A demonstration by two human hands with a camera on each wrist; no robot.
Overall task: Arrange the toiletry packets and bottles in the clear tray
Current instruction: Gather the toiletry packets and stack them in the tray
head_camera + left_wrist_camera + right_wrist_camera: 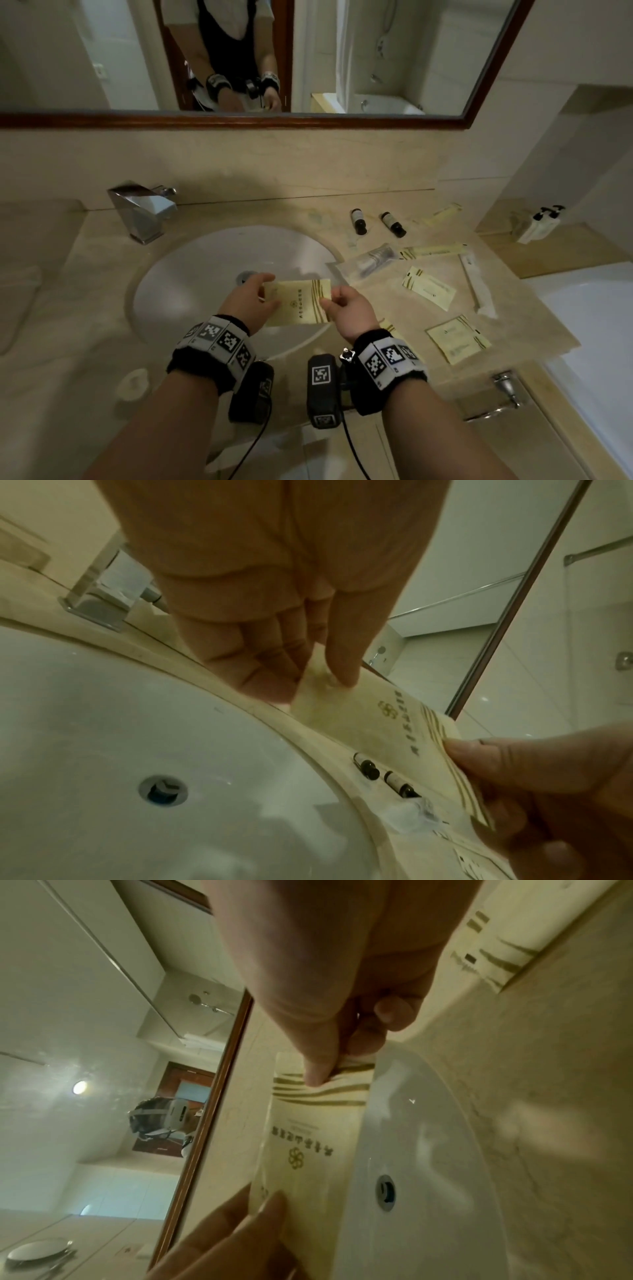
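Note:
Both hands hold one pale yellow toiletry packet (298,301) with gold stripes flat above the white sink. My left hand (255,296) pinches its plain end (329,696); my right hand (337,301) pinches the striped end (322,1085). Two small dark bottles (358,221) (393,223) lie on the counter to the right, also seen past the packet in the left wrist view (368,765). More yellow packets (428,287) (457,339) (435,250) and a clear-wrapped item (371,260) lie scattered on the counter. No clear tray shows in any view.
A chrome tap (144,210) stands at the back left of the basin (191,281). A white wrapped stick (478,284) lies on the right counter. A pump-bottle holder (537,222) sits on the far right ledge, a bathtub (596,325) beyond it. A framed mirror (239,120) spans the wall.

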